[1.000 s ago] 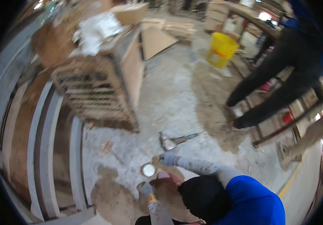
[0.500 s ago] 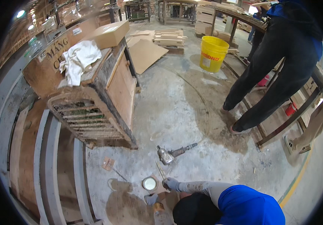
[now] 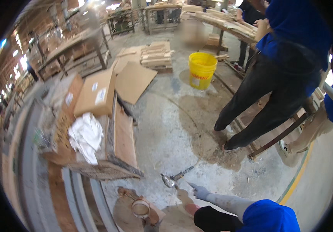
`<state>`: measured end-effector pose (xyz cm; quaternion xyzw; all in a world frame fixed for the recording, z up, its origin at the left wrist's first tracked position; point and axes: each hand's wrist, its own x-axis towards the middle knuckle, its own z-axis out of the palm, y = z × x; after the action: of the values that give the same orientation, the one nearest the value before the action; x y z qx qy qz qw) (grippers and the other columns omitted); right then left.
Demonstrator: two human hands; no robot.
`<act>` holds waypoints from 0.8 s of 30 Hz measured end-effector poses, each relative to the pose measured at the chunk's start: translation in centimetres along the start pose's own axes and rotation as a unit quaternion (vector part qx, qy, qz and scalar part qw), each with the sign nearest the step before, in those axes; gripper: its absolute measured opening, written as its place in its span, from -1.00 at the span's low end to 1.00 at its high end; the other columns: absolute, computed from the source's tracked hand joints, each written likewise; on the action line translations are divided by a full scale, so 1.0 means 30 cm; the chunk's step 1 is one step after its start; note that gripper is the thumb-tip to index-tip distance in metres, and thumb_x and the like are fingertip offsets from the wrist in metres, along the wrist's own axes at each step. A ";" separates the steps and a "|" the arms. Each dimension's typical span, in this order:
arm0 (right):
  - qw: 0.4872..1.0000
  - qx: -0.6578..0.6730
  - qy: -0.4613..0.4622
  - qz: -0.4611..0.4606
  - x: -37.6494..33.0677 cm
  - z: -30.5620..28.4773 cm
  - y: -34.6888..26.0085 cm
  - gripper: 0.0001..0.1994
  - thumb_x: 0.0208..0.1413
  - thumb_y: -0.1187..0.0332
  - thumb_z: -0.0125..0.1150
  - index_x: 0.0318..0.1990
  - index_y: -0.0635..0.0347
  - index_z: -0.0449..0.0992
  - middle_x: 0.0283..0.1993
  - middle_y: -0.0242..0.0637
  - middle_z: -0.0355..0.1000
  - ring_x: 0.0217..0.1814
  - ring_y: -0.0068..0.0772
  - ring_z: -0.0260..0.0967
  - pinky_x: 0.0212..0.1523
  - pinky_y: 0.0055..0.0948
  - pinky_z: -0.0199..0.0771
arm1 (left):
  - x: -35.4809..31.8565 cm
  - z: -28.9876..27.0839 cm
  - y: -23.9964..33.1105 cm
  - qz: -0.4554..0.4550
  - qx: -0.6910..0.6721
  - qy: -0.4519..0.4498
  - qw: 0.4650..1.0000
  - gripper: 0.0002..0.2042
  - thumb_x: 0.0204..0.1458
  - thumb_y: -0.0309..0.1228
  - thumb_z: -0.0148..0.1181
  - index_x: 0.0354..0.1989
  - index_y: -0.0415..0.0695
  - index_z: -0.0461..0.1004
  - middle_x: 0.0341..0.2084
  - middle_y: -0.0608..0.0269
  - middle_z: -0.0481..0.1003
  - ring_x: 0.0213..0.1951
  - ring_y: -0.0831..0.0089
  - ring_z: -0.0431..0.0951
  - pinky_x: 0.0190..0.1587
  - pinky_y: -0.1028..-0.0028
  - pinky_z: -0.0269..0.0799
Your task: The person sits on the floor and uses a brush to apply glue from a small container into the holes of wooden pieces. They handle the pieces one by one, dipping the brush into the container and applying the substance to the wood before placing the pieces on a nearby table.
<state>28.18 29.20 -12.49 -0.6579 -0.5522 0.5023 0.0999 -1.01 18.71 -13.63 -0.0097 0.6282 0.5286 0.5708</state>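
My right hand (image 3: 200, 191), in a grey glove, reaches forward low over the floor. Its fingers are closed on a thin pale stick (image 3: 187, 181), which points toward a metal air tool (image 3: 169, 180) lying on the concrete. A round open can (image 3: 140, 208) with pale contents is near the lower edge. Just below it, in shadow, my left hand (image 3: 149, 223) appears to grip the can, its fingers mostly hidden. A flat brown piece of cardboard (image 3: 158, 213) lies beside the can. A small brown piece (image 3: 126, 191) lies beyond it.
On the left, a wooden cabinet (image 3: 124, 139) carries a white cloth (image 3: 86, 135) and a cardboard box (image 3: 95, 92). Ahead are a yellow bucket (image 3: 202, 71), cardboard sheets (image 3: 135, 81) and stacked wood (image 3: 156, 56). A person in dark trousers (image 3: 251, 100) stands at a workbench to the right.
My view has tilted up. The can has shifted left across the floor and looks larger, seemingly raised. My right hand has moved right, away from the can, with the stick.
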 end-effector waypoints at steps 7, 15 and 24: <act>0.997 0.073 0.021 -0.019 -0.759 -0.309 0.307 -0.66 0.07 0.21 0.02 -0.07 0.19 0.43 -0.15 -0.22 0.44 -0.24 -0.42 0.47 -0.39 -0.42 0.47 | -0.547 0.163 0.340 -0.071 0.002 -0.133 0.989 -0.64 -0.01 -0.49 0.03 0.01 -0.17 0.26 -0.14 0.06 0.40 -0.09 0.12 0.42 -0.13 0.26 0.41; 0.900 0.144 0.298 0.283 -1.764 -0.164 0.500 -0.80 -0.13 0.26 0.24 -0.40 0.18 0.51 -0.38 -0.24 0.50 -0.41 -0.34 0.44 -0.49 -0.35 0.45 | -1.182 0.448 0.429 -0.178 0.086 -0.456 0.868 -0.59 0.01 -0.53 -0.01 0.08 -0.15 0.17 -0.07 0.04 0.34 -0.02 0.12 0.38 -0.08 0.25 0.41; 0.737 0.173 0.317 0.571 -2.590 0.335 0.465 -0.65 -0.02 0.06 0.01 -0.24 0.06 0.56 -0.22 -0.15 0.48 -0.12 -0.08 0.40 -0.08 -0.25 0.37 | -1.818 0.577 0.114 -0.304 0.261 -0.634 0.661 -0.53 0.03 -0.59 -0.04 0.16 -0.13 0.07 0.02 0.02 0.27 0.05 0.12 0.33 -0.02 0.24 0.41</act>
<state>38.07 -44.48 15.93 -0.9421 0.0874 0.3148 0.0755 28.11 -0.32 31.94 0.2867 0.1881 0.0182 0.9392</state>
